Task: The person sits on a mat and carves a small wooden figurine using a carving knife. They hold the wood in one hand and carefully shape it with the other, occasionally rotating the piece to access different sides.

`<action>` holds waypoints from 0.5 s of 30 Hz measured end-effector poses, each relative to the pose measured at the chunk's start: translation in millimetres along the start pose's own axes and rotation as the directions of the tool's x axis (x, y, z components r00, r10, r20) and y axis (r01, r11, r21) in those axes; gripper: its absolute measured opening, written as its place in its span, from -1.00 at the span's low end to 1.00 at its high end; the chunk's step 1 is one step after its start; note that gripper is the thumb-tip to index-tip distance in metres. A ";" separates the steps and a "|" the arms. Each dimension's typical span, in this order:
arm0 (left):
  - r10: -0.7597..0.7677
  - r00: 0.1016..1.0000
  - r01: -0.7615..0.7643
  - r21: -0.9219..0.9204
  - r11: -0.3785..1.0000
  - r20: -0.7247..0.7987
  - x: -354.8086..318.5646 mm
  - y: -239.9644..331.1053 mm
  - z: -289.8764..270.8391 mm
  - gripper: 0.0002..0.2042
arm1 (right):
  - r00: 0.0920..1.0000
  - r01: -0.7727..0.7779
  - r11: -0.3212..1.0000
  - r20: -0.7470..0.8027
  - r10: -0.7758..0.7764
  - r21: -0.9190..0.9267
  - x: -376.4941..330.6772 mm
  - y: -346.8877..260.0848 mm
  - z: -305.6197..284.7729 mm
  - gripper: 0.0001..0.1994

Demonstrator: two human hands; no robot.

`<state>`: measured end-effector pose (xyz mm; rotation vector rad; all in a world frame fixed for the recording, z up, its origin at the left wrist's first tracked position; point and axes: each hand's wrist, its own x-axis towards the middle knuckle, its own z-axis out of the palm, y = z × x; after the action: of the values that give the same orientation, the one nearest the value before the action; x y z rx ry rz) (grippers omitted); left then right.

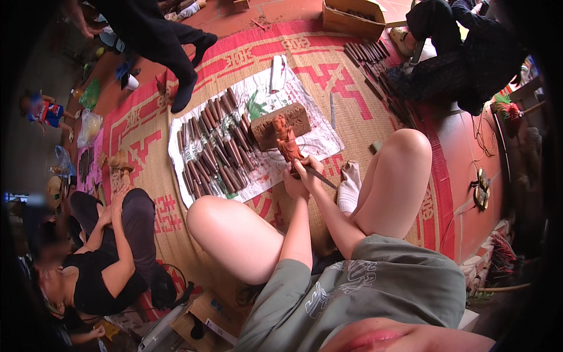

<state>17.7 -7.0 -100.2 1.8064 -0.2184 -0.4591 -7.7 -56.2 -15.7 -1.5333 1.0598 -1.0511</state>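
I sit on a woven mat with my knees up, and both hands meet between them. My left hand point(293, 185) grips the lower end of a reddish-brown carved wooden figurine point(287, 139), which stands upright in front of a brown wooden block point(281, 124). My right hand point(311, 166) lies right against the left and holds a thin dark carving tool point(322, 178). The tool's tip points at the figurine's base and its handle slants down to the right.
Several dark carving tools point(214, 149) lie in rows on a white sheet point(319, 141). More tools point(366, 53) and a cardboard box point(352, 17) are at the back. One person sits at my left point(111, 252), one stands point(176, 41), another sits far right point(463, 53).
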 end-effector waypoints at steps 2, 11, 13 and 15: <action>0.031 1.000 -0.031 0.038 0.999 -0.003 2.0 0.8 1.8 -0.66 | 0.986 -0.132 0.961 -0.064 0.152 0.243 2.2 -5.6 6.9 -0.75; 0.125 0.991 -0.116 0.174 0.978 -0.039 -10.7 18.6 -2.2 -0.60 | 0.978 -0.198 0.968 -0.039 0.206 0.155 2.6 -0.9 3.7 -0.75; 0.101 0.995 -0.098 0.135 0.986 -0.022 -5.3 7.5 -3.5 -0.78 | 0.984 -0.175 0.977 -0.015 0.178 0.126 -0.2 -5.0 2.8 -0.75; 0.015 0.996 -0.001 -0.165 0.986 0.087 -3.3 4.3 10.3 -0.83 | 0.995 -0.099 0.992 0.003 0.099 0.073 1.6 7.1 -3.4 -0.75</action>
<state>10.8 -16.0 -97.7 1.6246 -0.2419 -0.5367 -11.5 -59.7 -21.8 -1.4081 1.0752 -1.0109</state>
